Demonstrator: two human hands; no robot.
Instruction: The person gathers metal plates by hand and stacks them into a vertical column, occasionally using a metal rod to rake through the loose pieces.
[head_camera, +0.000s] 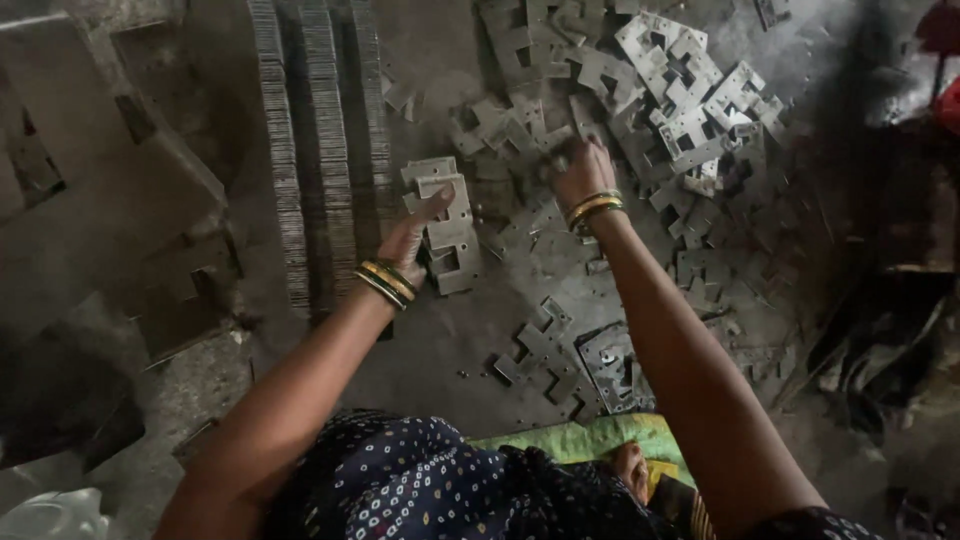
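My left hand (412, 236) holds a fanned stack of flat grey metal stampings (445, 225) with square cut-outs, thumb across the top piece. My right hand (578, 165) reaches further out into a loose heap of the same metal stampings (660, 80) on the floor, fingers closed on one piece (585, 118) that sticks up from them. Both wrists wear green and gold bangles. The stack in my left hand sits just right of the long rows of stacked stampings (325, 140).
Three tight rows of stacked plates run up the floor at left centre. Large metal sheet offcuts (110, 190) lie at the left. A few stampings (560, 360) lie near my knees, by a green cloth (600, 435). Dark scrap (880, 340) fills the right side.
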